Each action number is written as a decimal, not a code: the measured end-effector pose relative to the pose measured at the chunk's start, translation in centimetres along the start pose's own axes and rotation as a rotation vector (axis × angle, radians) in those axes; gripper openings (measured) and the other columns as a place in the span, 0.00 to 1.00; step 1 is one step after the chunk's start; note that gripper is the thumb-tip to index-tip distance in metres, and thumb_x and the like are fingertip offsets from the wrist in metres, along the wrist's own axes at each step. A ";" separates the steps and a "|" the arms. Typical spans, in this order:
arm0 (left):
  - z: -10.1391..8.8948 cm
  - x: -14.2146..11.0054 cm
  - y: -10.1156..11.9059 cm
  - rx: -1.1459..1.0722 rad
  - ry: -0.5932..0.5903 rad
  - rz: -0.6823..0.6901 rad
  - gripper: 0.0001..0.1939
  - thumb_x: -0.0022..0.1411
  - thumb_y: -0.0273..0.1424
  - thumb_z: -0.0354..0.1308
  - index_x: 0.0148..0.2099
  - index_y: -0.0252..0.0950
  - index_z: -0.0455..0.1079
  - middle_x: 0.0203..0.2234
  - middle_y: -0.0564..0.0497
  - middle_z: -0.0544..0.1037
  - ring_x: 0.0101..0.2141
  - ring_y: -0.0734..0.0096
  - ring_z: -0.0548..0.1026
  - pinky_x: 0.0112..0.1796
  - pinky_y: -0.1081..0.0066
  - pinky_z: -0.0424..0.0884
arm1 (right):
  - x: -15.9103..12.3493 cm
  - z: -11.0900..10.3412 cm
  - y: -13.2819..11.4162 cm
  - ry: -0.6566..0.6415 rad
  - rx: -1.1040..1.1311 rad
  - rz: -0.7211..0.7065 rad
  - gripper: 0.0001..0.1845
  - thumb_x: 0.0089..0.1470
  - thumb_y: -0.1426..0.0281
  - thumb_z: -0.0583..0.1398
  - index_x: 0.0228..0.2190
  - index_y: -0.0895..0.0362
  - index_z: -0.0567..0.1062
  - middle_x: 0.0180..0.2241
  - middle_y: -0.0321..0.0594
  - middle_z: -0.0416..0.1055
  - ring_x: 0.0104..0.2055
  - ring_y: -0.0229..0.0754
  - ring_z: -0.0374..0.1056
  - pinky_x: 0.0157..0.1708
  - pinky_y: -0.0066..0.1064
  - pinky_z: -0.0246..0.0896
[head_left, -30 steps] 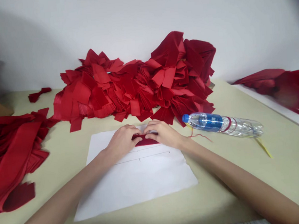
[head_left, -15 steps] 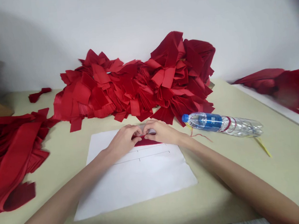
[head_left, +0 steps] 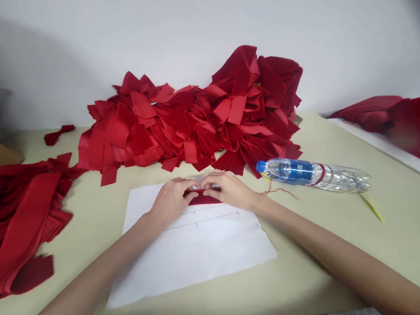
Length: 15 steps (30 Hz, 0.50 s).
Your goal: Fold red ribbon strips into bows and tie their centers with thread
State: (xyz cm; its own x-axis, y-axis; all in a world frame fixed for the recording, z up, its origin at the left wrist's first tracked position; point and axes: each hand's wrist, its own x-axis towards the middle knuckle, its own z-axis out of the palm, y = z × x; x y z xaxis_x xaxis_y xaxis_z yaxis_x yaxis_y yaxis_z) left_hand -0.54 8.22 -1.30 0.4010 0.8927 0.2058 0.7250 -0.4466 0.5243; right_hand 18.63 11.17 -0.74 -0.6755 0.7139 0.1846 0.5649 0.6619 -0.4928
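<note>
A short dark red ribbon point(head_left: 203, 198) lies across the upper part of a white paper sheet point(head_left: 197, 261) with ruled black lines and tick marks. My left hand point(head_left: 173, 197) is closed on the ribbon's left part, thumb and fingers pinching its upper edge. From the other side my right hand point(head_left: 229, 190) pinches the same edge, a small gap apart from the left. Curled fingers hide both ends of the ribbon.
Behind the paper is a large heap of red ribbon strips point(head_left: 188, 125). More strips point(head_left: 23, 213) lie at left, others point(head_left: 406, 125) on a white board at right. A plastic bottle point(head_left: 295, 171) wound with red cord lies right of my hands.
My fingertips have moved slightly apart, so more of the ribbon's upper edge shows between them. The whole view has shifted slightly.
</note>
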 end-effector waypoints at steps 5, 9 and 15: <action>0.0 -0.1 -0.2 0.058 0.012 0.035 0.09 0.59 0.29 0.52 0.37 0.40 0.74 0.34 0.51 0.77 0.37 0.64 0.70 0.40 0.63 0.67 | -0.3 0.1 0.0 0.024 -0.065 -0.066 0.09 0.55 0.72 0.55 0.36 0.55 0.75 0.36 0.39 0.72 0.40 0.40 0.64 0.42 0.32 0.57; -0.6 -0.3 -0.2 -0.030 -0.016 0.079 0.10 0.59 0.30 0.53 0.42 0.42 0.72 0.39 0.52 0.76 0.41 0.65 0.70 0.45 0.64 0.65 | -0.3 0.0 0.0 0.023 -0.073 -0.068 0.09 0.56 0.70 0.54 0.36 0.56 0.75 0.38 0.41 0.71 0.41 0.40 0.64 0.43 0.33 0.57; -1.1 -0.6 -0.3 -0.116 -0.113 0.086 0.15 0.52 0.33 0.59 0.44 0.43 0.71 0.41 0.51 0.76 0.42 0.61 0.71 0.44 0.62 0.65 | -0.7 -0.7 -0.4 0.013 0.042 0.002 0.10 0.51 0.68 0.59 0.38 0.54 0.71 0.39 0.37 0.70 0.41 0.39 0.65 0.44 0.33 0.57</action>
State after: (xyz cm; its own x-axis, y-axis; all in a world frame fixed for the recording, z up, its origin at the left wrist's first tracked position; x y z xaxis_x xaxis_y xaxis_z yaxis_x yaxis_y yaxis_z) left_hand -1.63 7.84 -0.66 0.5238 0.8361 0.1632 0.6183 -0.5049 0.6023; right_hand 19.24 10.55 -0.13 -0.6680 0.7183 0.1945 0.5457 0.6506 -0.5282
